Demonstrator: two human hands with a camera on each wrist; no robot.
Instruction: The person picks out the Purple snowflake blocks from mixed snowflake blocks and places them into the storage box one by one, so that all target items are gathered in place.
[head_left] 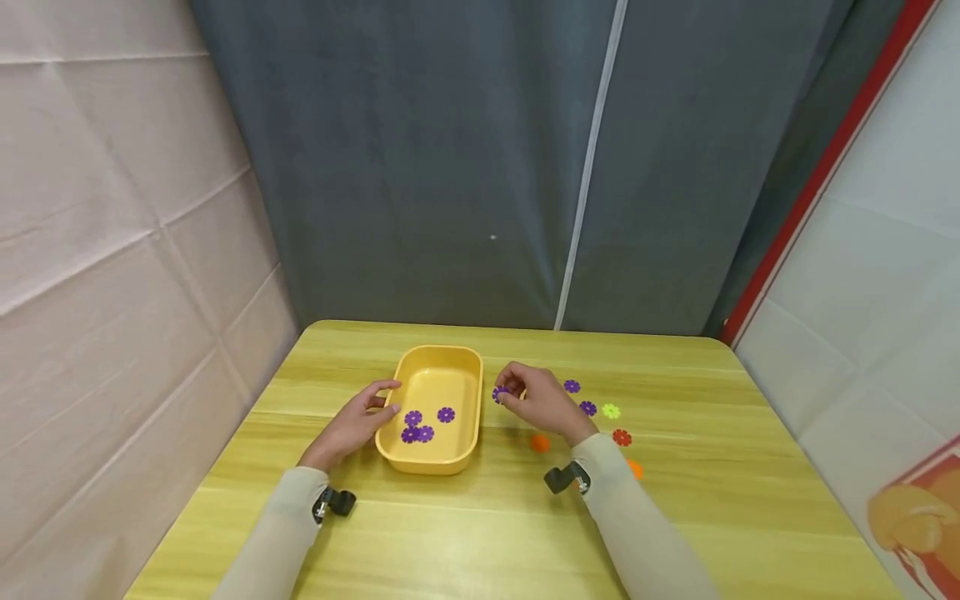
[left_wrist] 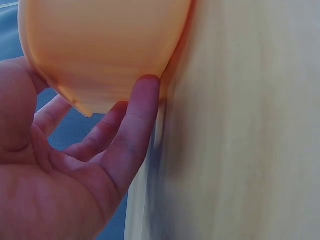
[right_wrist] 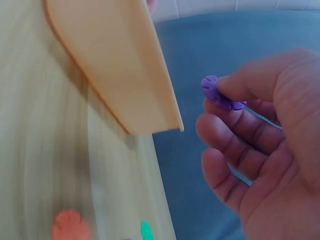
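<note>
A person's left hand (head_left: 358,422) rests against the left wall of a yellow tray (head_left: 465,367) on a wooden table (head_left: 480,533). Its fingers are relaxed and slightly spread, fingertips touching the tray's outer side; the left wrist view shows one finger (left_wrist: 137,120) pressed against the tray's corner. Just past those fingertips, inside the tray, lie four purple flower pieces (head_left: 424,425), clustered toward the near end.

To the right of the tray, the right hand (head_left: 542,404) is held just beside the tray's right wall. Thumb and forefinger pinch a purple flower piece (head_left: 499,393); the right wrist view shows it gripped at the fingertips, the other fingers loosely curled beneath.

Right of that hand, on the table, lie two more purple pieces (head_left: 580,397), a green piece (head_left: 611,411), a red piece (head_left: 622,437), and two orange pieces (head_left: 540,443) nearer the wrist.
</note>
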